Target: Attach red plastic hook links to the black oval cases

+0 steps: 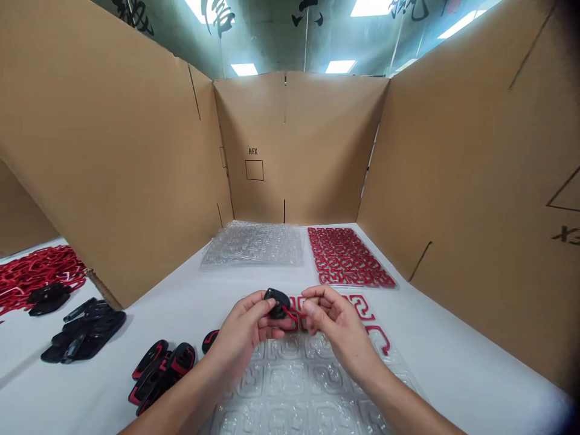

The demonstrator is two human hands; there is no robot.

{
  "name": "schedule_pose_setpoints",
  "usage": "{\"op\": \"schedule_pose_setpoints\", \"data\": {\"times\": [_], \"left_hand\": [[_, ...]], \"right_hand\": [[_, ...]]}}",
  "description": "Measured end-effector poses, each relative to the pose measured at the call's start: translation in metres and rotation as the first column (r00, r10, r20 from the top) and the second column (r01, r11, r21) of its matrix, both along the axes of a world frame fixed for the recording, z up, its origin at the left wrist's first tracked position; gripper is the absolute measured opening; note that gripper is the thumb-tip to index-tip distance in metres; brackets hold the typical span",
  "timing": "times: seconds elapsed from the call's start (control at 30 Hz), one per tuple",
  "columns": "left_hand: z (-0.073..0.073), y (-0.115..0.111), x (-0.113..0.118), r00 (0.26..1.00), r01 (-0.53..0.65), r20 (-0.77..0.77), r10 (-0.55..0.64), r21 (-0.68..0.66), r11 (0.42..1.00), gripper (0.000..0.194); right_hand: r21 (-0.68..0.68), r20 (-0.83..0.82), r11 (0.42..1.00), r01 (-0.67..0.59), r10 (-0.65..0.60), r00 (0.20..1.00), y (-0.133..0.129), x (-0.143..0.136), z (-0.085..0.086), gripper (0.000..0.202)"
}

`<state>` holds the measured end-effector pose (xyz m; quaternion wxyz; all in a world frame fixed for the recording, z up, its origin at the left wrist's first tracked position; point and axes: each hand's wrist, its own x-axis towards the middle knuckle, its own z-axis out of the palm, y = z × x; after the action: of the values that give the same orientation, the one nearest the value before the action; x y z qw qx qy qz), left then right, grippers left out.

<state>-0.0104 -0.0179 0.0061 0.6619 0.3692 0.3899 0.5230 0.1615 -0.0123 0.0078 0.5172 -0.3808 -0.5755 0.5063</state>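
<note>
Near the centre of the head view, my left hand (254, 320) grips a small black part (277, 302) between thumb and fingers. A thin red strip (290, 313) runs from the black part toward my right hand (327, 311), whose thumb and fingertips are pinched on its other end. Both hands are above a clear moulded tray (294, 377). Curved red pieces (378, 338) lie in the tray's far rows, partly hidden behind my hands. Its nearer pockets show no red pieces.
Black-and-red parts (156, 371) lie at the lower left, with black parts (86, 332) and a red strip pile (40, 272) farther left. Behind are stacked clear trays (254, 244) and a tray filled with red pieces (348, 257). Cardboard walls (317, 151) surround the white table (453, 338).
</note>
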Motion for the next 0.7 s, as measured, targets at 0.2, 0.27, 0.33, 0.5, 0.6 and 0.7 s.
{"op": "schedule_pose_setpoints", "data": {"times": [0.2, 0.27, 0.33, 0.5, 0.6, 0.7], "left_hand": [[0.000, 0.002, 0.000, 0.995, -0.055, 0.074, 0.059, -0.054, 0.997, 0.012], [-0.001, 0.001, 0.000, 0.997, -0.026, 0.078, 0.029, -0.049, 0.998, 0.014], [-0.002, 0.000, 0.000, 0.998, -0.009, 0.067, 0.011, -0.032, 0.999, 0.016], [-0.004, -0.001, -0.001, 1.000, 0.004, -0.013, -0.003, 0.082, 0.997, 0.019], [-0.006, -0.001, -0.001, 1.000, -0.018, -0.024, 0.020, 0.093, 0.995, 0.017], [-0.007, 0.000, -0.001, 1.000, -0.019, -0.024, 0.021, 0.084, 0.996, 0.017]], "right_hand": [[0.009, 0.090, 1.000, -0.024, 0.023, 0.996, 0.000, 0.000, -0.006, 0.030], [0.019, 0.109, 0.998, -0.059, 0.057, 0.992, -0.001, -0.001, -0.008, 0.028], [0.032, 0.126, 0.998, -0.063, 0.058, 0.990, -0.002, -0.002, -0.010, 0.025], [0.067, 0.220, 0.997, 0.025, -0.039, 0.975, 0.002, -0.002, -0.015, 0.020], [0.129, 0.300, 0.991, 0.031, -0.069, 0.952, 0.003, 0.000, -0.017, 0.019], [0.160, 0.331, 0.987, 0.021, -0.074, 0.941, 0.004, 0.001, -0.019, 0.017]]}}
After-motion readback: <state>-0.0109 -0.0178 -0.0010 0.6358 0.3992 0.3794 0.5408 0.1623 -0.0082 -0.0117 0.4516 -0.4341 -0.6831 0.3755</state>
